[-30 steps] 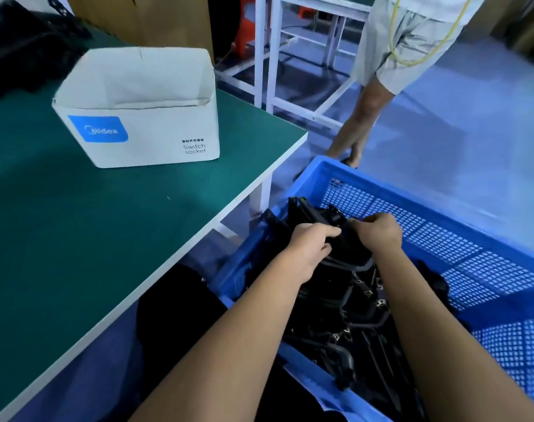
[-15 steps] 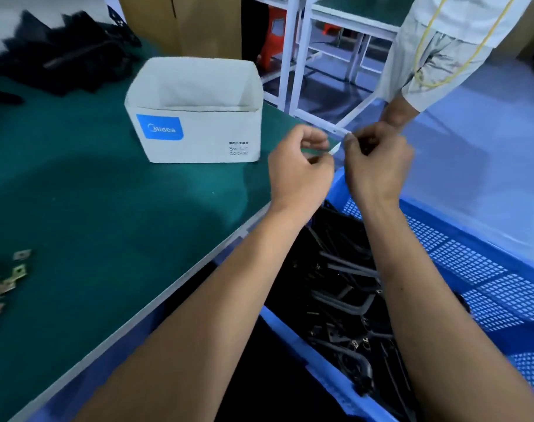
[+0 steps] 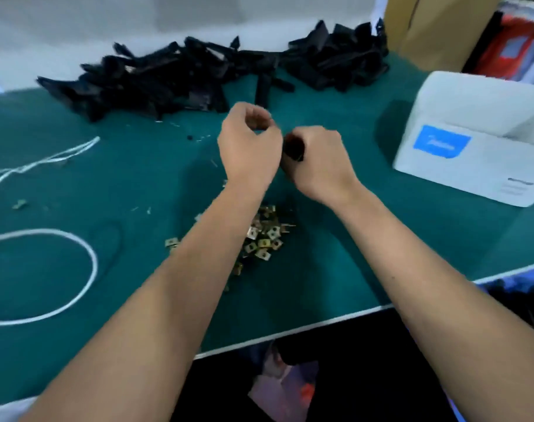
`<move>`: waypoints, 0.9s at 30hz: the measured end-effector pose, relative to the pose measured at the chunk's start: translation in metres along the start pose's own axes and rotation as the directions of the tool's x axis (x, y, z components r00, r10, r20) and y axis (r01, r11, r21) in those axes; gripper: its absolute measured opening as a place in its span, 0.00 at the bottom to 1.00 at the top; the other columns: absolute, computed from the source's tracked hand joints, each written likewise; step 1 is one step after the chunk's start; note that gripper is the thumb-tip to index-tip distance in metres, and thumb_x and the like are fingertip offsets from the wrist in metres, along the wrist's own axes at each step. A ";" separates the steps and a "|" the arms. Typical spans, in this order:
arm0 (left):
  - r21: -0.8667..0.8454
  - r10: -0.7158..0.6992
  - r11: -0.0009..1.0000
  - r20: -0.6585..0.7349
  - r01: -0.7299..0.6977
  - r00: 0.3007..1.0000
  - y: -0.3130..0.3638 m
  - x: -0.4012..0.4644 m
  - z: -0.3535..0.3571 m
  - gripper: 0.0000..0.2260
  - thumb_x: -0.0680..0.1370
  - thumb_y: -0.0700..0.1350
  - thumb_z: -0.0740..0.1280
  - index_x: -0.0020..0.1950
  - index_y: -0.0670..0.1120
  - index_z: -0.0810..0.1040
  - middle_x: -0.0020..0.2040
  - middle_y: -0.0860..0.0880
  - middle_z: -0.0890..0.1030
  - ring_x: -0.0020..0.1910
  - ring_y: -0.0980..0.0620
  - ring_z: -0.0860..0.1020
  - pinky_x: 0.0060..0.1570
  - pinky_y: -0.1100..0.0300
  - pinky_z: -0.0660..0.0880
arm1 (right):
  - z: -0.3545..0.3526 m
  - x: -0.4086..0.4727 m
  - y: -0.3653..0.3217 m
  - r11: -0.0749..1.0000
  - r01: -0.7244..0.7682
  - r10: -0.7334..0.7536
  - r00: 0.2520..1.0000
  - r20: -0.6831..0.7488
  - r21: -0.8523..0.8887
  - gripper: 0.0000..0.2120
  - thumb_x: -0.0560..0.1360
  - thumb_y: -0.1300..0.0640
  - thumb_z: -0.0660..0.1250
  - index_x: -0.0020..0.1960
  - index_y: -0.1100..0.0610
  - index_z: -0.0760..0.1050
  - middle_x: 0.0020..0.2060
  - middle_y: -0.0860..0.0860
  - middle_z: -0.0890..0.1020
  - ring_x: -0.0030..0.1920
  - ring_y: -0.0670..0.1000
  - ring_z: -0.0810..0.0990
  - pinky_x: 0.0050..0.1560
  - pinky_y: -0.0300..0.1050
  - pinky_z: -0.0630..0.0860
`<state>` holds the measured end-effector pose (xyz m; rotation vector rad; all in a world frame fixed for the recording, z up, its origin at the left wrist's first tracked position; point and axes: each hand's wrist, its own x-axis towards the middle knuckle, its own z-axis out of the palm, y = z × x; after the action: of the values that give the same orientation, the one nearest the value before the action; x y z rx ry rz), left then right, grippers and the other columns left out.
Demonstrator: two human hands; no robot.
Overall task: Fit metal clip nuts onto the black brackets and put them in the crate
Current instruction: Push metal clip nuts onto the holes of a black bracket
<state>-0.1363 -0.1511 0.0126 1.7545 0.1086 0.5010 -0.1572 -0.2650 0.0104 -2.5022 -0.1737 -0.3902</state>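
Over the green table (image 3: 77, 184), the right hand (image 3: 317, 159) grips a black bracket (image 3: 293, 147); the left hand's (image 3: 249, 147) fingers curl, pinching something too blurred to tell, above the clip nuts (image 3: 264, 236).

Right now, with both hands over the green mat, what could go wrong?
The left forearm passes over the loose clip nuts and could scatter them. The white cord loop lies nearby and might snag a sleeve or part. The dark piece in the right hand is blurred, so its seating cannot be checked.

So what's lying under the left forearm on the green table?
A heap of brass-coloured clip nuts shows beside and partly beneath the left forearm; one more lies apart. How many the arm covers cannot be seen.
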 end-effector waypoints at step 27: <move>-0.468 -0.459 0.652 0.382 0.596 0.802 -0.048 0.129 -0.068 0.25 0.82 0.59 0.65 0.66 0.38 0.77 0.53 0.41 0.84 0.47 0.44 0.84 0.46 0.54 0.83 | 0.095 0.116 -0.062 0.825 0.012 -0.003 1.000 -0.018 0.565 0.07 0.72 0.63 0.75 0.41 0.51 0.83 0.38 0.43 0.85 0.41 0.43 0.83 0.46 0.38 0.79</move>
<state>-0.0368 -0.0337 0.0129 1.0874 0.2741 -0.1199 -0.0380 -0.1557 0.0064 -1.9071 -0.2526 -0.3051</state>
